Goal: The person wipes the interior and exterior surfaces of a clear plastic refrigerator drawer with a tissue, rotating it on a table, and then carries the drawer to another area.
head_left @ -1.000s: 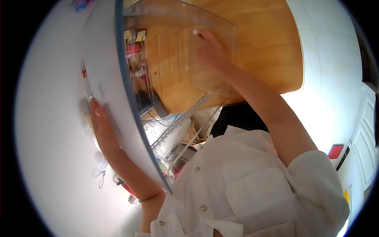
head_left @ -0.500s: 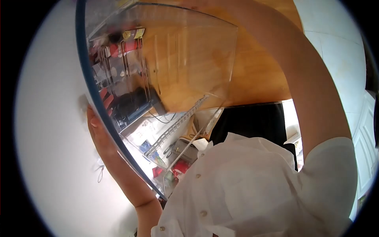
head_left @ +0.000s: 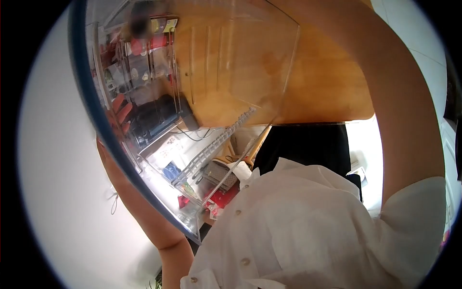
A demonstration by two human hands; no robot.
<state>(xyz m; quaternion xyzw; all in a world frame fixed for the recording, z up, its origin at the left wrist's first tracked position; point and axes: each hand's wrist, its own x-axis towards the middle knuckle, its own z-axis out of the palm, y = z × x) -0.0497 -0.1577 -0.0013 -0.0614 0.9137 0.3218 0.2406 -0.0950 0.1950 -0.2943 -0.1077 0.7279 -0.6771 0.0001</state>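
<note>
A large clear plastic box (head_left: pixel 260 53) with a thick blue rim (head_left: pixel 89 103) is tilted up close before me and fills the upper left of the head view. My left hand (head_left: pixel 120 115) grips its blue-rimmed side, its fingers showing through the clear wall. A ridged clear strip (head_left: pixel 216 144) runs along the box's lower part. On the right, my right arm arches up towards the top of the box; its hand lies beyond the upper edge of the picture.
Behind the box is a brown wooden table (head_left: pixel 327 96). Through the plastic I see a dark case (head_left: pixel 154 118), small red and white items and a grey patterned bag (head_left: pixel 219 173). A white wall (head_left: pixel 53 144) stands close on the left.
The box's blue rim has shifted left and slightly down in view. My left hand has moved with it, and my right arm has swung outwards to the right.
</note>
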